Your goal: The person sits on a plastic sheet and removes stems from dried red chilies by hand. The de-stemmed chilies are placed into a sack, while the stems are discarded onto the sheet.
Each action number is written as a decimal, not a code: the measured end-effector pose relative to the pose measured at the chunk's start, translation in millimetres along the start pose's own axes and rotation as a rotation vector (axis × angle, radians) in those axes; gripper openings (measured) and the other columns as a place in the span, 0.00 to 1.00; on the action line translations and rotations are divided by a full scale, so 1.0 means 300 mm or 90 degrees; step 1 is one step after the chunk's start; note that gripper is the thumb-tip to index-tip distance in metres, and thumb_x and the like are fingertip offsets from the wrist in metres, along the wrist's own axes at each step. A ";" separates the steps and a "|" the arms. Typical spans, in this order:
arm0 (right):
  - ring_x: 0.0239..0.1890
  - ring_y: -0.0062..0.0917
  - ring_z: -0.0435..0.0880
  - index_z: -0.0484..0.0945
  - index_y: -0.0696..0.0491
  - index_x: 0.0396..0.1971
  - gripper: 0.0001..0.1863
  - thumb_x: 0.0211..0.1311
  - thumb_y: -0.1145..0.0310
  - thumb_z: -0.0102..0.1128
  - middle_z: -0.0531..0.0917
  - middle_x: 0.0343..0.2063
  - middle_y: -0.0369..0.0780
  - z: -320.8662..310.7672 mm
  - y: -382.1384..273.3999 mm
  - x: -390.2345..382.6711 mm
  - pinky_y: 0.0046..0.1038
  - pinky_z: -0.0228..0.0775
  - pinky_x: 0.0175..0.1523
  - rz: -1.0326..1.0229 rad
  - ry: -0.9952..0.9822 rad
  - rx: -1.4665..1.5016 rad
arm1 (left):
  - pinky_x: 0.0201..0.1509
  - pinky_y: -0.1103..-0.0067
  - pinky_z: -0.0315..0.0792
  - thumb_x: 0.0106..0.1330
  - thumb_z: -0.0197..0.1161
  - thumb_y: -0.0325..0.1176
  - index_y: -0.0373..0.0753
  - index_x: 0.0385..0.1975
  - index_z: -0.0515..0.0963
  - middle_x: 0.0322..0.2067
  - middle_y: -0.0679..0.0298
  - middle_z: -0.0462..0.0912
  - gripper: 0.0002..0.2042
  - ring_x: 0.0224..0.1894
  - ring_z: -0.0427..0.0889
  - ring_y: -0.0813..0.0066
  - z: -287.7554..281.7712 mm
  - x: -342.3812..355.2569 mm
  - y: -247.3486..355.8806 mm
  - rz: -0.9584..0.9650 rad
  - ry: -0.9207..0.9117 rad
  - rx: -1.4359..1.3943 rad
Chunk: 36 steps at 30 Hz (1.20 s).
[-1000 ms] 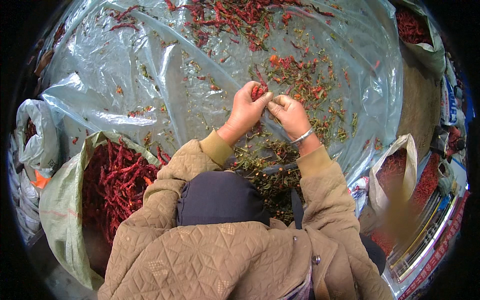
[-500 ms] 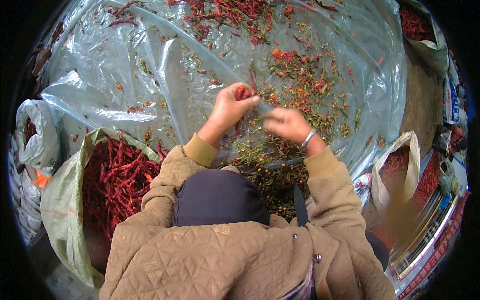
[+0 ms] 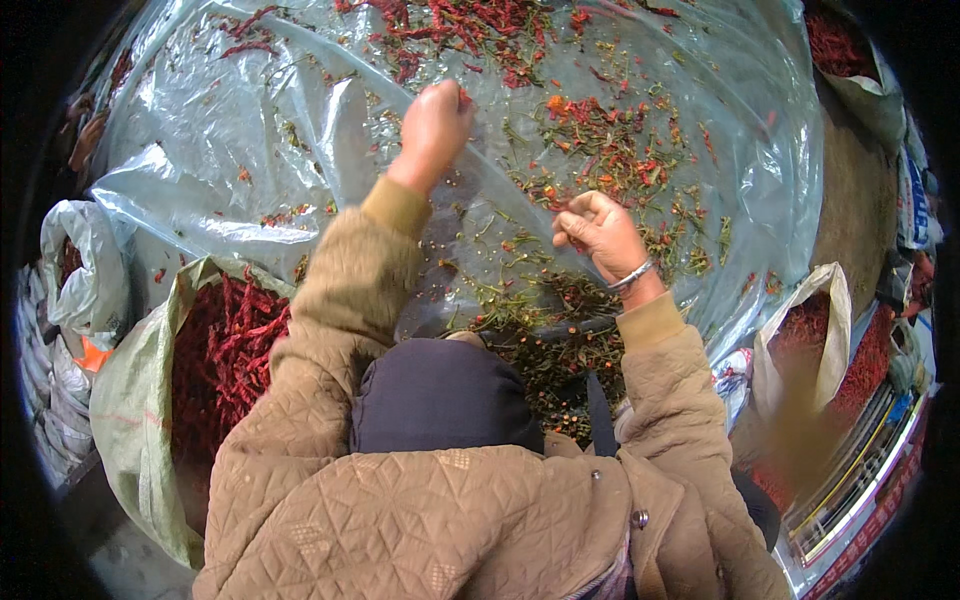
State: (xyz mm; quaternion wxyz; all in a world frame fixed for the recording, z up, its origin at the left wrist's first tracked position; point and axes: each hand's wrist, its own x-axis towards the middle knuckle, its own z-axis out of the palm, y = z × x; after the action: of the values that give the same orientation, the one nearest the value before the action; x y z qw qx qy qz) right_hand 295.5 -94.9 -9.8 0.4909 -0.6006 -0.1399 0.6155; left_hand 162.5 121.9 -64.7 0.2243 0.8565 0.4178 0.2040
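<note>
My left hand (image 3: 437, 130) is stretched forward over the plastic sheet, its fingers closed; a bit of red chili pepper (image 3: 464, 97) shows at them. Just ahead lies a heap of dried red chili peppers (image 3: 470, 25) with stems. Lower and to the right, my right hand (image 3: 605, 237) has thumb and fingers pinched together above scattered green stems (image 3: 650, 180); what sits in the pinch is too small to tell. More stems and caps (image 3: 560, 370) are piled close to my lap.
A woven sack (image 3: 135, 400) full of red chilies stands open at my left, with a white bag (image 3: 85, 265) beyond it. Another sack of chilies (image 3: 800, 340) is at my right. Clear plastic sheet (image 3: 250, 130) covers the ground. What looks like another person's hand (image 3: 88, 140) shows at the far left.
My left hand has moved forward, away from my right hand toward the chili heap. My right hand has shifted slightly right and is no longer smeared by motion.
</note>
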 end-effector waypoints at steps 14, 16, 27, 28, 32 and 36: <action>0.39 0.33 0.77 0.69 0.60 0.37 0.08 0.59 0.74 0.46 0.76 0.37 0.47 -0.052 -0.046 -0.068 0.32 0.71 0.43 -0.026 -0.067 0.354 | 0.14 0.89 0.58 0.57 0.58 0.29 0.37 0.26 0.71 0.15 0.71 0.67 0.05 0.11 0.61 0.87 -0.009 -0.062 0.182 -0.406 -0.461 -0.888; 0.38 0.29 0.77 0.71 0.59 0.36 0.07 0.58 0.74 0.48 0.77 0.36 0.44 -0.057 -0.023 -0.079 0.30 0.71 0.42 -0.021 -0.011 0.321 | 0.15 0.87 0.58 0.55 0.60 0.31 0.36 0.27 0.74 0.16 0.70 0.72 0.06 0.12 0.63 0.86 0.013 -0.099 0.235 -0.374 -0.457 -0.757; 0.25 0.16 0.75 0.73 0.58 0.37 0.10 0.54 0.73 0.55 0.78 0.27 0.35 -0.037 0.009 0.000 0.17 0.68 0.30 -0.045 0.141 0.230 | 0.31 0.81 0.68 0.52 0.62 0.32 0.33 0.38 0.74 0.22 0.68 0.75 0.15 0.26 0.70 0.83 0.014 -0.184 0.307 0.124 -0.429 -0.459; 0.25 0.16 0.75 0.73 0.58 0.37 0.10 0.54 0.73 0.55 0.78 0.27 0.36 -0.047 -0.003 0.002 0.17 0.68 0.30 -0.053 0.138 0.184 | 0.31 0.80 0.68 0.52 0.61 0.31 0.33 0.38 0.73 0.22 0.67 0.75 0.14 0.25 0.71 0.82 0.009 -0.175 0.292 0.071 -0.481 -0.489; 0.28 0.19 0.78 0.75 0.60 0.36 0.11 0.52 0.72 0.55 0.80 0.28 0.37 -0.189 -0.023 0.031 0.19 0.70 0.33 -0.090 0.356 -0.271 | 0.30 0.83 0.67 0.55 0.55 0.29 0.31 0.39 0.71 0.23 0.66 0.76 0.13 0.25 0.71 0.84 -0.058 -0.137 0.187 -0.116 -0.577 -0.616; 0.31 0.20 0.78 0.77 0.58 0.33 0.11 0.49 0.70 0.57 0.81 0.29 0.39 -0.325 -0.043 0.163 0.22 0.70 0.37 -0.124 0.348 -0.502 | 0.27 0.80 0.69 0.54 0.48 0.22 0.32 0.28 0.67 0.24 0.60 0.74 0.04 0.22 0.73 0.76 -0.061 -0.091 0.054 -0.333 -0.484 -0.855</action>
State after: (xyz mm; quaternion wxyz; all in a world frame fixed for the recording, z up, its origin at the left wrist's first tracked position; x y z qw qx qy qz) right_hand 396.7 -91.6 -52.7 0.3002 -0.8644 -0.2837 0.2868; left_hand 147.5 94.8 -45.2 0.8569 0.4247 0.2881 0.0478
